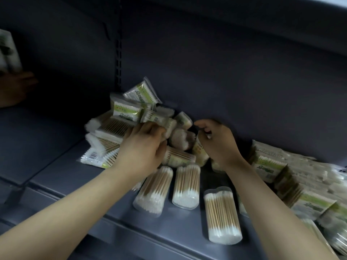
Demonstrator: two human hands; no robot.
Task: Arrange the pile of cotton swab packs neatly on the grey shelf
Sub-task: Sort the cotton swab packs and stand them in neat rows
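Note:
A loose pile of cotton swab packs [127, 117] lies on the grey shelf [62, 166] against its back wall: flat bags with green-and-white labels and clear tubs of wooden-stick swabs. My left hand [142, 145] reaches into the pile from the front, and its fingers and thumb curl round a pack [169, 126] at the pile's right side. My right hand [217, 141] hovers just to the right with bent fingers, over an upright pack [199, 152]. Motion blur hides whether it holds anything.
Three clear tubs [185, 186] lie side by side near the shelf's front edge. Packs stand in a tidy row [272, 166] along the right. At the far left, another person's hand [15, 87] holds a pack [9, 51]. An upper shelf [262, 15] overhangs.

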